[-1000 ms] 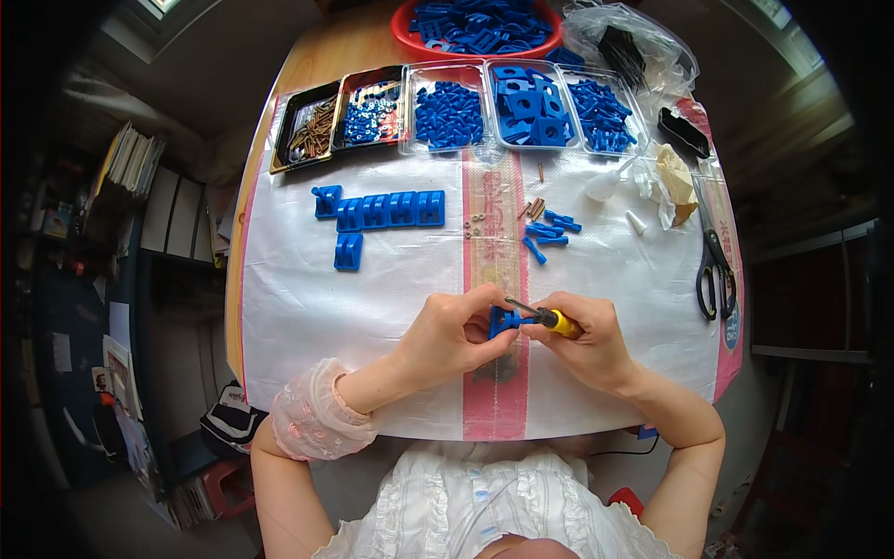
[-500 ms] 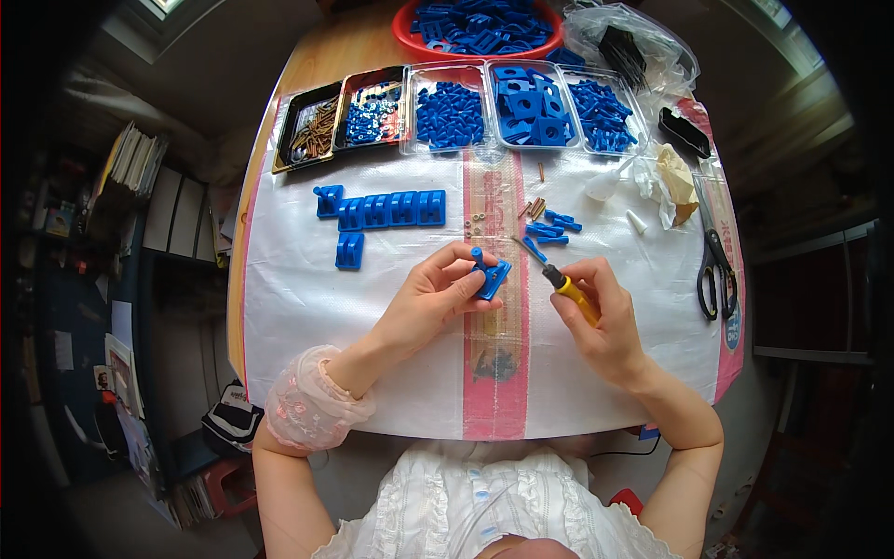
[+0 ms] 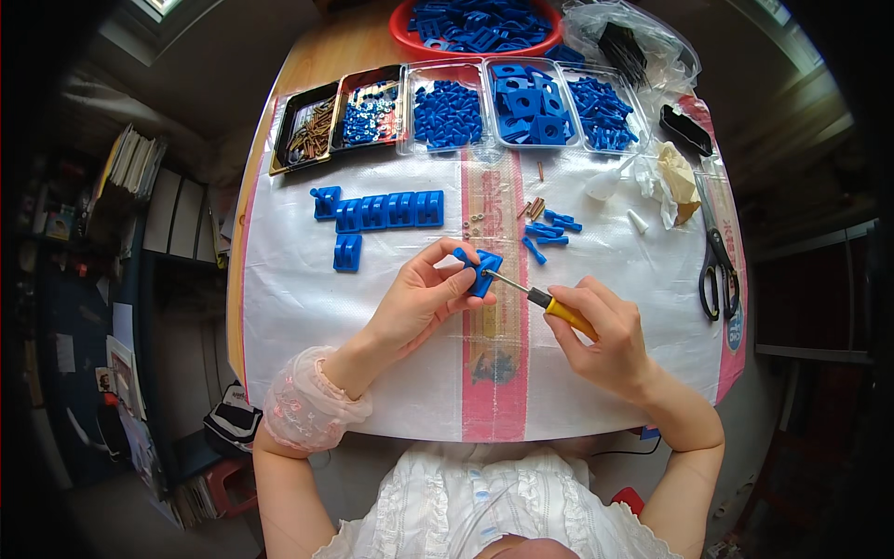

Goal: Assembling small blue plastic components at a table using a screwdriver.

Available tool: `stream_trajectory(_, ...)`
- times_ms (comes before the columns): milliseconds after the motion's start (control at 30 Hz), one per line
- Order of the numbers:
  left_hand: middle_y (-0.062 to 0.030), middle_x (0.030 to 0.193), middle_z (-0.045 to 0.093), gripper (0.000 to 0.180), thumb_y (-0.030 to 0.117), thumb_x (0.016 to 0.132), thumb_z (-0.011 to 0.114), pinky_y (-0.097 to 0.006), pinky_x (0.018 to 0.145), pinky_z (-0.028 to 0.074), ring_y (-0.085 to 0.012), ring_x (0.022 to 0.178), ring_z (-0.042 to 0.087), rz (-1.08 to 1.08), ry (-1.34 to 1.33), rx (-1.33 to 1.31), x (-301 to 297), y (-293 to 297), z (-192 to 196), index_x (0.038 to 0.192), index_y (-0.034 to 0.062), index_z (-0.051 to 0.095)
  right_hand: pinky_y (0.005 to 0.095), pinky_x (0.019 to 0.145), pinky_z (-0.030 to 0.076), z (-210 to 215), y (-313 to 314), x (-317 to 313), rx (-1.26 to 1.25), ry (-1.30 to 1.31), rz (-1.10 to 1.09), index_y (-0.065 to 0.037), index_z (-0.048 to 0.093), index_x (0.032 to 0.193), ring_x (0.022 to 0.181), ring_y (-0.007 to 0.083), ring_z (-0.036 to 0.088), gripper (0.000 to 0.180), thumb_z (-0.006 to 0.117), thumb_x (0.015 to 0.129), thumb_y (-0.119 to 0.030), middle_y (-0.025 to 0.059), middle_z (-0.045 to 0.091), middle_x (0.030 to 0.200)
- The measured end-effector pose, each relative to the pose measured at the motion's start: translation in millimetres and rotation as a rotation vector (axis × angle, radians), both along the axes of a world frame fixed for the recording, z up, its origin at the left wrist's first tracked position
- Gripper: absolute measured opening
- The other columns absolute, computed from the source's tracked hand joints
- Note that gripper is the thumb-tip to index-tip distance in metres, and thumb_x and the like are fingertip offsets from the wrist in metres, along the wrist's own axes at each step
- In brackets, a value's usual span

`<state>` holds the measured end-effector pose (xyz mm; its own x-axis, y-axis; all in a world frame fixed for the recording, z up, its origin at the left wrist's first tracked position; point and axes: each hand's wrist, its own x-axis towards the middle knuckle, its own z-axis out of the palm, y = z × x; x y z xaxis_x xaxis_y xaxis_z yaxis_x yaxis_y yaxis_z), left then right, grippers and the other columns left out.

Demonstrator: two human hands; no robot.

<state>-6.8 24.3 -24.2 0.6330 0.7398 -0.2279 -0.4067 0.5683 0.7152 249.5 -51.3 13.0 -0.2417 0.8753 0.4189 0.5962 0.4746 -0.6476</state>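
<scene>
Between the fingers and thumb of my left hand (image 3: 426,296) is a blue plastic bracket (image 3: 486,272) with a small blue lever sticking up from it. My right hand (image 3: 601,331) grips the yellow-and-black handle of a screwdriver (image 3: 570,317). The screwdriver's metal tip meets the bracket near its middle; the exact contact spot is too small to make out. Beyond my hands lie a few loose blue levers (image 3: 549,235), some brass-coloured screws (image 3: 533,209) and several small nuts (image 3: 474,224). To the left, blue brackets stand in a row (image 3: 389,211).
Along the far side stand a tray of screws (image 3: 312,130), a tray of nuts (image 3: 370,112) and clear trays of blue parts (image 3: 449,114). Behind them sits a red basin (image 3: 402,37). Black scissors (image 3: 715,270), crumpled paper (image 3: 678,186) and a white nozzle-shaped cap (image 3: 638,222) lie at right.
The screwdriver has moved left and its tip now meets the bracket. My left hand has tilted the bracket, so its lever leans to the left.
</scene>
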Motion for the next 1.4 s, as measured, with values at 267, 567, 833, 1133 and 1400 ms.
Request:
stream_trajectory(267, -0.0119, 0.112, 0.071, 0.015, 0.009, 0.104, 0.061, -0.024, 0.084, 0.061, -0.0167, 0.094, 0.074, 0.033, 0.073, 0.013, 2.0, -3.0, 3.1, 0.119, 0.0084, 0.057, 0.0338, 0.050, 0.049, -0.1, 0.8, 3.6, 0.039, -0.050, -0.002, 0.000, 0.069, 0.107, 0.060, 0.0236, 0.065, 0.033, 0.079, 0.076, 0.003, 0.0092, 0.062, 0.079)
stream_trajectory(567, -0.0152, 0.117, 0.071, 0.013, 0.009, 0.105, 0.060, -0.025, 0.083, 0.063, -0.0197, 0.094, 0.075, 0.046, 0.154, 0.055, 3.0, -4.0, 3.9, 0.117, 0.0077, 0.057, 0.0334, 0.049, 0.048, 0.2, 0.2, 3.0, 0.050, -0.060, 0.000, -0.001, 0.069, 0.107, 0.059, 0.0232, 0.064, 0.034, 0.080, 0.075, 0.003, 0.0085, 0.061, 0.079)
stream_trajectory(833, -0.0161, 0.118, 0.071, 0.014, 0.007, 0.104, 0.062, -0.025, 0.082, 0.063, -0.0211, 0.094, 0.076, 0.052, 0.192, 0.103, 3.4, -5.0, 1.6, 0.117, 0.0064, 0.058, 0.0320, 0.044, 0.043, 2.1, -0.9, 4.6, 0.216, -0.250, 0.042, 0.003, 0.069, 0.107, 0.052, 0.0187, 0.058, 0.034, 0.080, 0.075, 0.001, 0.0060, 0.058, 0.075)
stream_trajectory(1133, -0.0165, 0.110, 0.074, 0.016, 0.006, 0.102, 0.064, -0.026, 0.082, 0.064, -0.0240, 0.095, 0.076, 0.058, 0.303, 0.150, 5.6, -6.3, 6.4, 0.117, 0.0013, 0.063, 0.0300, 0.043, 0.041, -0.1, -2.5, 4.1, 0.286, -0.347, 0.080, 0.006, 0.070, 0.102, 0.049, 0.0137, 0.054, 0.021, 0.071, 0.081, 0.002, 0.0049, 0.055, 0.073)
stream_trajectory(1400, -0.0177, 0.107, 0.074, 0.012, -0.001, 0.099, 0.065, -0.029, 0.083, 0.065, -0.0249, 0.094, 0.077, 0.009, 0.311, 0.126, 4.0, -4.6, 9.7, 0.111, 0.0016, 0.062, 0.0308, 0.043, 0.042, -0.9, -6.4, 4.3, 0.301, -0.400, 0.107, 0.006, 0.069, 0.099, 0.048, 0.0153, 0.055, 0.017, 0.070, 0.083, 0.002, 0.0063, 0.054, 0.073)
